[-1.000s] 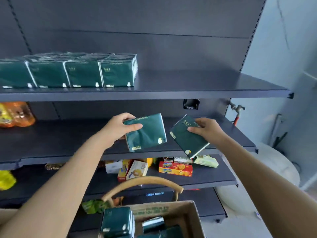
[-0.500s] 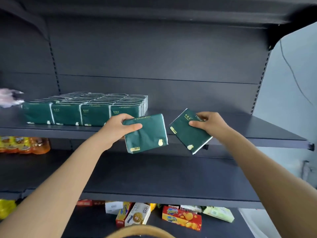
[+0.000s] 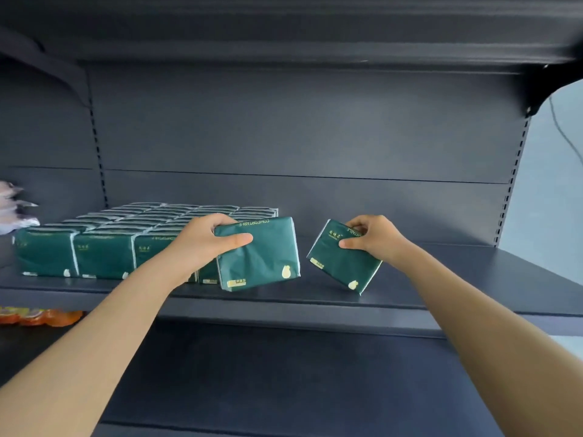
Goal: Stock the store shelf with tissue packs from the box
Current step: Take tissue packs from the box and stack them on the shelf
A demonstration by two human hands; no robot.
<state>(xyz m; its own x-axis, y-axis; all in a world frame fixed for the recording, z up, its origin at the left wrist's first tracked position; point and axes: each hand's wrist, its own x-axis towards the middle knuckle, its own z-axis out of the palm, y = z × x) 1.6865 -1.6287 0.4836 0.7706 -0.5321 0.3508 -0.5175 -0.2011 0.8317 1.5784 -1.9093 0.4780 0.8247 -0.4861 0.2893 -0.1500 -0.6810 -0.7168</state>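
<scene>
My left hand grips a dark green tissue pack by its upper left corner, held upright just right of the block of stocked tissue packs on the dark grey shelf. My right hand grips a second green tissue pack by its top edge. That pack is tilted, its lower corner at or just above the shelf surface, apart from the first pack. The box is out of view.
The shelf right of the packs runs to its end near a pale wall. A shelf above overhangs. Orange packets lie on the lower shelf at left. A pale wrapped item sits at the far left.
Both hands have risen from below the lower shelf to the shelf with the stocked packs, carrying one pack each. My view has tilted up, so the box and lower goods have dropped out.
</scene>
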